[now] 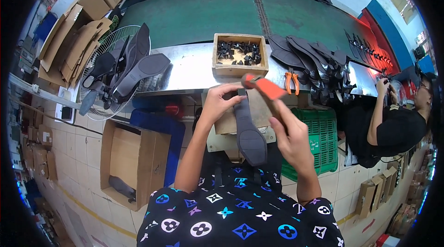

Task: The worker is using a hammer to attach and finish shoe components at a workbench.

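A dark grey shoe sole point(250, 136) with a heel at its far end lies across the small work stand point(226, 124) in front of me, its toe toward my body. My left hand point(218, 104) pinches the heel end between thumb and fingers. In my right hand point(293, 138) is a hammer point(268, 89) with an orange-red part, smeared a little by motion. Its head is raised just above and beside the heel. Beyond the stand, a wooden box point(240, 69) contains many small black heel pieces.
A white wire basket point(98, 114) of soles stands left, above an open cardboard box point(121, 154). More soles point(300, 52) and orange-handled pliers point(291, 82) lie right of the wooden box. A green conveyor point(199, 13) runs behind. A green crate point(319, 138) and a co-worker point(384, 122) are right.
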